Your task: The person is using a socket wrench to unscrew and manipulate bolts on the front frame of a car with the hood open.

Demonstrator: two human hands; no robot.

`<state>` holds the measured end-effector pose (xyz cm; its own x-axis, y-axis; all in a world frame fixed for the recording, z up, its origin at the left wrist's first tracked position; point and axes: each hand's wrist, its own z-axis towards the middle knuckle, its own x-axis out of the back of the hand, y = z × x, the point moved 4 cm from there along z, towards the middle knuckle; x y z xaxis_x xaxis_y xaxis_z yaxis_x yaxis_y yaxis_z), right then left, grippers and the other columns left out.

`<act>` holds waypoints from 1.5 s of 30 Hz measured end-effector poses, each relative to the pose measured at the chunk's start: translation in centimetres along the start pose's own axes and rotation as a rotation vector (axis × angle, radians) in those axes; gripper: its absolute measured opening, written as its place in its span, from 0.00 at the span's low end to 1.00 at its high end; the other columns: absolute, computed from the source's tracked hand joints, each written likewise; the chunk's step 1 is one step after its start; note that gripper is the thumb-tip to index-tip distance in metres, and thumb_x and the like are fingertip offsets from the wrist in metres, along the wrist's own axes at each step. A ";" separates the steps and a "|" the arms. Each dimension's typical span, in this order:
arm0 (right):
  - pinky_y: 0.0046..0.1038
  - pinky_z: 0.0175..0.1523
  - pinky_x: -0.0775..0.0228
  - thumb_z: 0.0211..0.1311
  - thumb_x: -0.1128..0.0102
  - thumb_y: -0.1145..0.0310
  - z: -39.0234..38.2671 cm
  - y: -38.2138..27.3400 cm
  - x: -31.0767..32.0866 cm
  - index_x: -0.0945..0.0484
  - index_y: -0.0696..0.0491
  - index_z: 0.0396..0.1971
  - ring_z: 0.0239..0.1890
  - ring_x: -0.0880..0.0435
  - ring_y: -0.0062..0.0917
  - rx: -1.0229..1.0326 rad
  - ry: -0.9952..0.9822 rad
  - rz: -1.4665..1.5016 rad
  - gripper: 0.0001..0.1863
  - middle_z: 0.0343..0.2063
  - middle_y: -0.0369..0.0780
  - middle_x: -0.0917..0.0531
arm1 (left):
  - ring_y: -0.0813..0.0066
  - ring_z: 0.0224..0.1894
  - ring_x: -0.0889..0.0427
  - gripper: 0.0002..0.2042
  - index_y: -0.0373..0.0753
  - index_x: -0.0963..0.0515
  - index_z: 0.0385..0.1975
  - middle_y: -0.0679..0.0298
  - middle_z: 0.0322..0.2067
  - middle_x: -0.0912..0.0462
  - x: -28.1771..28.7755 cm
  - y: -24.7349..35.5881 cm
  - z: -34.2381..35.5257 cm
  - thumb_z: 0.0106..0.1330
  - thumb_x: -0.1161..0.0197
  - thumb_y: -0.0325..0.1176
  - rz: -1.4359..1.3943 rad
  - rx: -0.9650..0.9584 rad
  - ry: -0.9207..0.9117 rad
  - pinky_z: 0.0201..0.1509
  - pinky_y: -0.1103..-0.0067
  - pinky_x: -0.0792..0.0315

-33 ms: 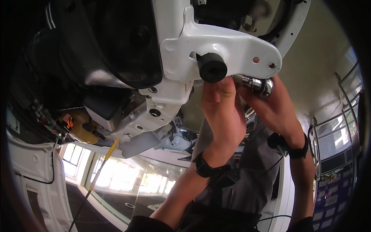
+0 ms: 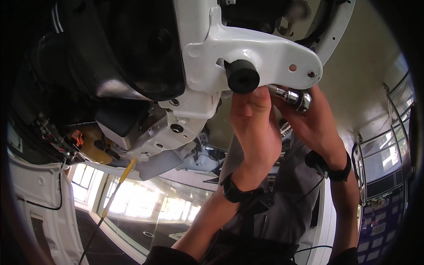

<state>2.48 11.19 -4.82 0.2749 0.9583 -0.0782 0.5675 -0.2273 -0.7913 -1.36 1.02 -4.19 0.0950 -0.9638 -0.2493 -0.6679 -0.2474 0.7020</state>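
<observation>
White-painted metal forms one bracket [image 2: 280, 53] across the upper centre of the frame, partly screening, with one black cylindrical bumper [image 2: 243, 78], the left hand [image 2: 258, 128] and right hand [image 2: 309, 126]. Just below its edge, right of centre, the right hand grasps one chrome socket wrench [image 2: 292, 96]; what the curled left grasps I cannot tell. Two black wristbands [image 2: 238, 191] show; one yellow-and-black rod [image 2: 118, 186] slants at lower left.

The knob [image 2: 242, 76] is just above the left hand [image 2: 257, 130], the wrench [image 2: 291, 96] in the right hand [image 2: 314, 128], the bracket [image 2: 278, 51] over both, the rod [image 2: 106, 210] well to their left.
</observation>
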 end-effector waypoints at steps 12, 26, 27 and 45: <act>0.23 0.39 0.32 0.45 0.40 0.78 -0.5 -0.5 0.1 0.40 0.59 0.51 0.37 0.24 0.21 -0.451 -0.243 0.472 0.29 0.35 0.38 0.23 | 0.74 0.40 0.25 0.14 0.36 0.33 0.43 0.62 0.35 0.24 0.5 0.8 0.3 0.62 0.46 0.37 0.005 0.066 -0.049 0.37 0.80 0.28; 0.26 0.39 0.33 0.44 0.41 0.77 -0.2 -1.1 0.2 0.36 0.58 0.47 0.33 0.22 0.31 -0.008 -0.034 0.055 0.26 0.36 0.44 0.23 | 0.73 0.41 0.25 0.14 0.34 0.31 0.41 0.61 0.37 0.24 0.7 0.7 0.5 0.61 0.45 0.37 -0.015 0.034 -0.161 0.43 0.78 0.30; 0.26 0.39 0.33 0.44 0.41 0.77 -0.4 -1.0 0.2 0.37 0.58 0.48 0.33 0.22 0.31 -0.250 -0.120 0.298 0.27 0.36 0.44 0.23 | 0.73 0.42 0.26 0.15 0.33 0.32 0.42 0.60 0.39 0.25 0.7 0.8 0.5 0.61 0.46 0.37 -0.031 0.054 -0.176 0.43 0.77 0.29; 0.27 0.41 0.31 0.46 0.40 0.75 0.1 -1.0 1.0 0.35 0.61 0.46 0.37 0.23 0.25 -0.439 -0.223 0.410 0.24 0.36 0.40 0.22 | 0.72 0.40 0.25 0.17 0.35 0.34 0.44 0.61 0.41 0.26 0.7 0.0 0.0 0.61 0.45 0.38 0.020 0.154 -0.046 0.44 0.75 0.31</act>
<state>2.15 12.34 -4.17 0.3961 0.7808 -0.4831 0.7285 -0.5875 -0.3523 -1.30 0.30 -4.35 0.0487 -0.9620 -0.2687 -0.7748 -0.2062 0.5976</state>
